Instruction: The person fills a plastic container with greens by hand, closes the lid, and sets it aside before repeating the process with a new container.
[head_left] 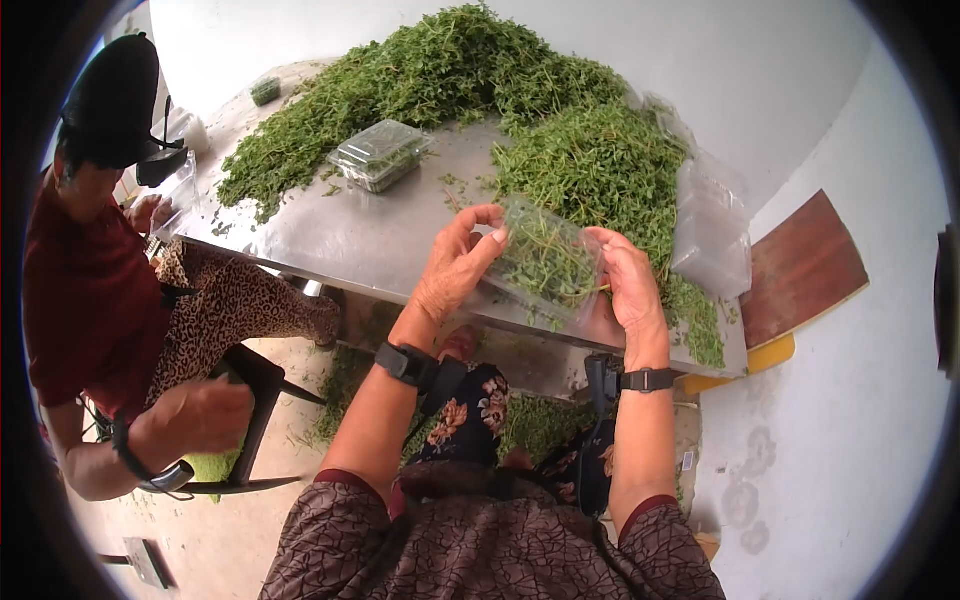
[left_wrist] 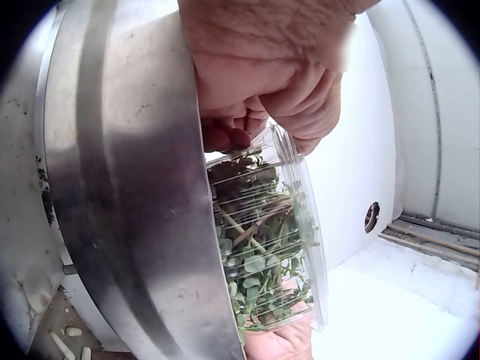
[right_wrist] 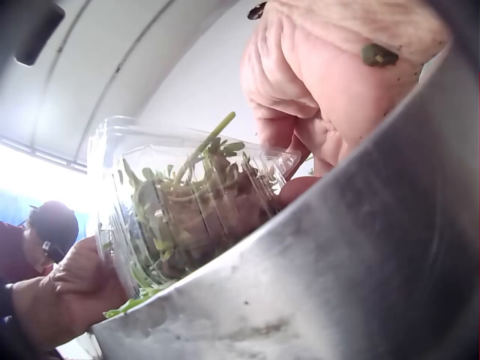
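Note:
A clear plastic clamshell box with leafy green stems inside is held between both hands, over the front edge of the metal table. My left hand grips its left end, thumb along the upper rim. At the opposite end my right hand grips the box by its side and corner. In the right wrist view one green stem pokes up above the rim of the box. The left wrist view shows leaves pressed against the ridged clear wall.
A large heap of greens covers the back and right of the metal table. A closed filled box stands mid-table. Stacked clear boxes stand at the right edge, beside a brown board. Another person sits at left.

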